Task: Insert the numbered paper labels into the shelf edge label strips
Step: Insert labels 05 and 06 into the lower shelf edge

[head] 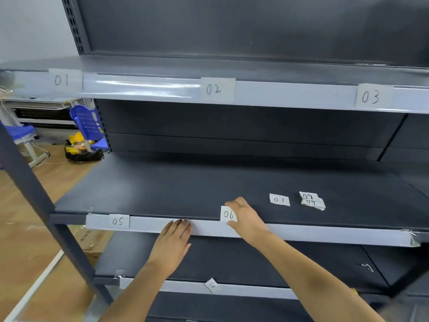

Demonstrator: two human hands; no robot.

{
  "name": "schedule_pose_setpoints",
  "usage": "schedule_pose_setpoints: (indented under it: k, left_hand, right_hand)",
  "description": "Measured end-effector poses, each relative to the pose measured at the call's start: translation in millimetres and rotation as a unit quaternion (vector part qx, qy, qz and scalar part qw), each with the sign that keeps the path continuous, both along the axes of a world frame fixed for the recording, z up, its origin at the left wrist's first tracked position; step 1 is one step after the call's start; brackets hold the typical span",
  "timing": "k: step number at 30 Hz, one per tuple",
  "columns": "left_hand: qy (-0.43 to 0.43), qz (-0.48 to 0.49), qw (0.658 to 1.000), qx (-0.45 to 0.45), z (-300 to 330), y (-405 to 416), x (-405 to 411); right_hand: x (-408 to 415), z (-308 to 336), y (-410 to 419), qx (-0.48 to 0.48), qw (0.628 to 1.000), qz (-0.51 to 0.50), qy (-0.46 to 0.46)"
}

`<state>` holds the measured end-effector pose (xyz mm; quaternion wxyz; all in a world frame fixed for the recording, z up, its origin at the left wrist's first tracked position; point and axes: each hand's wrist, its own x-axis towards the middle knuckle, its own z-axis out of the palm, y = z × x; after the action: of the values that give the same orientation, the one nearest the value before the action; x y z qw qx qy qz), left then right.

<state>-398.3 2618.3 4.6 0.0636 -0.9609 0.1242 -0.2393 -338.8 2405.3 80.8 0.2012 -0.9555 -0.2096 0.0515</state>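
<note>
Two hands work at the middle shelf edge. The right hand (243, 217) pinches the label 06 (228, 214) and holds it upright at the top lip of the label strip (301, 233); its lower edge seems to be just at the slot, not yet pushed down. The left hand (173, 242) lies with straight fingers (183, 225) pressing on the strip, a little to the left of the held label. I judge the step in hand is seating 06, and the next move asks a straight push downward while the left hand keeps the strip steady.

Far left of both hands, label 05 (118, 221) already sits in the strip. Just behind the right hand, on the shelf (162, 187), lie label 07 (279, 200) and a small stack of labels (312, 201). To the right of the right hand the strip is bare and gives free room.
</note>
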Motion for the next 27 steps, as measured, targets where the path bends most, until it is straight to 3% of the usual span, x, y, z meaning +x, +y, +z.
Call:
schedule_pose_setpoints:
  k: [6,16,27]
  left_hand:
    - [0.016,-0.012,0.999,-0.029,-6.6,22.6,7.7]
    - [0.002,-0.055,0.998,-0.044,-19.4,30.5,30.6]
    - [-0.035,-0.072,0.994,-0.077,-24.4,37.9,36.7]
  right_hand:
    - [-16.6,-3.9,34.7,-0.026,0.999,-0.028,0.012]
    - [-28.0,6.8,53.0,0.131,0.981,-0.136,0.053]
    - [-31.9,-2.7,59.4,0.234,0.948,-0.149,0.153]
